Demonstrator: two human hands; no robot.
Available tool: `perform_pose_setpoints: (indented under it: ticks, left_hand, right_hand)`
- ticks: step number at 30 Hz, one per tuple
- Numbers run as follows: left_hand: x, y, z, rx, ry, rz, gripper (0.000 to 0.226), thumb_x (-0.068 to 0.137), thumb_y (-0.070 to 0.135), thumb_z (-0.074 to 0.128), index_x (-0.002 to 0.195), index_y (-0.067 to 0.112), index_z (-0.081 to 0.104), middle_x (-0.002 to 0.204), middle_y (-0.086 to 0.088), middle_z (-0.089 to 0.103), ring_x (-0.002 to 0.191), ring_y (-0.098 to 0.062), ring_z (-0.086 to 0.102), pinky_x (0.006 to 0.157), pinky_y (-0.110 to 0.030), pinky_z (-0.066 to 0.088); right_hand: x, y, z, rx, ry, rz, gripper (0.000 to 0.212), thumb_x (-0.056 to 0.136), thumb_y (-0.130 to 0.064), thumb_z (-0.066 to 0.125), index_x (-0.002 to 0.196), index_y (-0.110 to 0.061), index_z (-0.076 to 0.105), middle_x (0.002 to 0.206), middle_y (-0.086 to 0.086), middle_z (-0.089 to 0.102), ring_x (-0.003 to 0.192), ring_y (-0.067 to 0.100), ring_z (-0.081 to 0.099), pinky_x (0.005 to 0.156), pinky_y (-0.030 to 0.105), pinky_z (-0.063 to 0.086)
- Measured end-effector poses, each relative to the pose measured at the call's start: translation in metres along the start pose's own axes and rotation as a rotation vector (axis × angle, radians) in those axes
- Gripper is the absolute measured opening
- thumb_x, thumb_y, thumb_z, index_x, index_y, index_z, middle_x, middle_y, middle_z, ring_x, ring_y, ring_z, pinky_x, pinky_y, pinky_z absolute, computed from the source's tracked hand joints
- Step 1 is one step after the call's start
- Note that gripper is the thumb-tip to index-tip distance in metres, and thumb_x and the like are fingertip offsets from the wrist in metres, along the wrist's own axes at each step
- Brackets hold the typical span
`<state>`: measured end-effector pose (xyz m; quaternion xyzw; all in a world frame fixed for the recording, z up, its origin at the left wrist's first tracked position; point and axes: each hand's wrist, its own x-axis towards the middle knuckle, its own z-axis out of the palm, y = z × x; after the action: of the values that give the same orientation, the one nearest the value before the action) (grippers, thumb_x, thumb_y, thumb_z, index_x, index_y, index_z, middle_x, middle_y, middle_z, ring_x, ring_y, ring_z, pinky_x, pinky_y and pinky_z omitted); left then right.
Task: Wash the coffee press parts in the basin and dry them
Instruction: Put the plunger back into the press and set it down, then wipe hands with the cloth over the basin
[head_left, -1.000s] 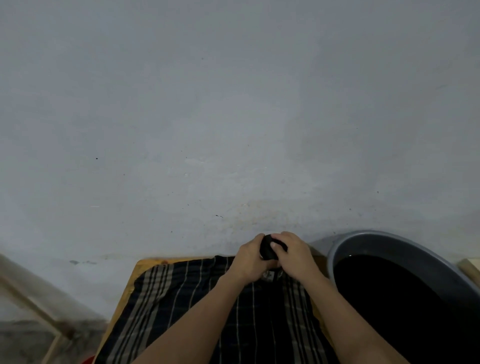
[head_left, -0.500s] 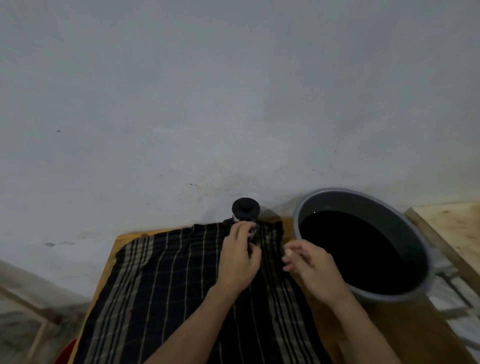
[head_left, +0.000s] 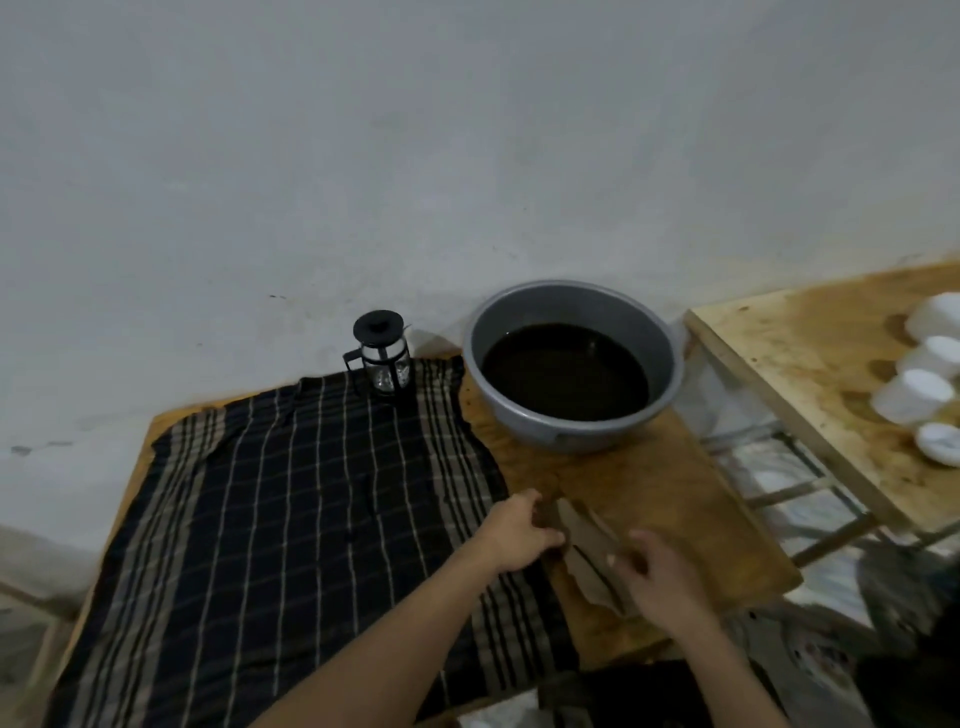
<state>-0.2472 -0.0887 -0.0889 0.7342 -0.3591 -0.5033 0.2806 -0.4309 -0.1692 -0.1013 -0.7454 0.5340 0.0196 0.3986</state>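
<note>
The coffee press, glass with a black lid and frame, stands assembled at the back edge of the dark checked cloth, close to the wall. To its right is the grey basin, holding dark water. Near the front of the wooden table lies a crumpled brown cloth. My left hand grips that cloth's left edge with curled fingers. My right hand pinches its right side. Both hands are well in front of the press and the basin.
A second wooden table stands to the right across a gap, with several white cups along its right side. A grey wall runs right behind the press and basin. Metal frame bars show in the gap.
My left hand has let go of the press, which now stands alone at the back. Both hands have drawn back to the brown cloth at the table's front. The view has tilted down and right.
</note>
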Motion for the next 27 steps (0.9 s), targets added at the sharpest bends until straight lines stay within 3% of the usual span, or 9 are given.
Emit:
perform_pose_setpoints:
  ticks: [2,5,10,12,14,18,21,27]
  left_hand:
    - [0.000,-0.003,0.016,-0.067,0.026,-0.023,0.044,0.085,0.023,0.069,0.126,0.026,0.053,0.126,0.002,0.061,0.116,-0.016,0.057,0.104,-0.037,0.048]
    - [-0.001,-0.003,0.032,0.037,0.056,-0.014,0.057,0.085,0.016,0.069,0.137,0.022,0.047,0.132,-0.001,0.057,0.124,-0.019,0.052,0.106,-0.028,0.042]
    - [-0.012,0.001,0.033,0.170,0.101,0.016,0.041,0.084,0.024,0.071,0.122,0.016,0.059,0.123,-0.003,0.059,0.114,-0.019,0.055,0.090,-0.022,0.044]
    - [-0.021,0.003,0.027,0.211,0.146,0.061,0.035,0.078,0.035,0.074,0.108,0.019,0.065,0.115,-0.004,0.060,0.104,-0.020,0.058,0.080,-0.026,0.050]
    - [-0.031,0.008,0.017,0.250,0.201,0.141,0.036,0.074,0.045,0.075,0.100,0.022,0.065,0.113,-0.002,0.057,0.104,-0.020,0.057,0.085,-0.032,0.050]
    - [-0.062,0.035,-0.007,0.086,0.219,0.318,0.030,0.078,0.034,0.075,0.102,0.019,0.064,0.107,0.002,0.064,0.099,-0.014,0.061,0.085,-0.031,0.051]
    - [-0.076,0.051,-0.017,0.050,0.292,0.448,0.027,0.076,0.027,0.078,0.094,0.016,0.062,0.098,0.003,0.066,0.095,-0.016,0.063,0.086,-0.036,0.053]
    - [-0.088,0.065,-0.033,-0.001,0.285,0.474,0.030,0.074,0.025,0.078,0.096,0.016,0.060,0.107,-0.005,0.063,0.102,-0.021,0.061,0.091,-0.046,0.053]
  right_hand:
    - [-0.005,0.005,0.011,-0.005,0.007,-0.036,0.050,0.097,-0.036,0.052,0.141,-0.014,0.044,0.138,0.009,0.053,0.124,0.027,0.051,0.096,0.028,0.041]
    - [-0.013,0.006,0.019,0.005,-0.009,-0.100,0.051,0.096,-0.036,0.054,0.141,-0.015,0.044,0.137,0.008,0.050,0.124,0.026,0.050,0.095,0.027,0.040]
    - [-0.017,0.007,0.013,0.162,0.041,-0.136,0.041,0.087,-0.009,0.067,0.126,-0.011,0.056,0.119,0.007,0.064,0.112,0.021,0.059,0.084,0.020,0.040]
    - [-0.018,0.001,-0.001,0.362,0.028,-0.145,0.036,0.083,0.001,0.069,0.114,-0.012,0.059,0.111,0.007,0.065,0.110,0.023,0.061,0.082,0.023,0.043]
    - [-0.022,-0.008,-0.020,0.486,-0.001,-0.200,0.037,0.081,0.005,0.070,0.110,-0.015,0.059,0.109,0.006,0.066,0.103,0.017,0.062,0.078,0.021,0.046]
    - [-0.033,-0.028,-0.052,0.616,-0.024,-0.337,0.050,0.080,0.005,0.070,0.116,-0.028,0.056,0.110,-0.003,0.064,0.106,0.011,0.061,0.080,0.023,0.050]
    - [-0.037,-0.038,-0.063,0.754,-0.115,-0.371,0.058,0.080,0.007,0.068,0.125,-0.027,0.054,0.119,0.003,0.063,0.110,0.019,0.062,0.086,0.036,0.055]
    - [-0.046,-0.054,-0.070,0.891,-0.127,-0.469,0.055,0.081,0.009,0.065,0.123,-0.025,0.055,0.124,0.008,0.060,0.114,0.025,0.060,0.088,0.040,0.054]
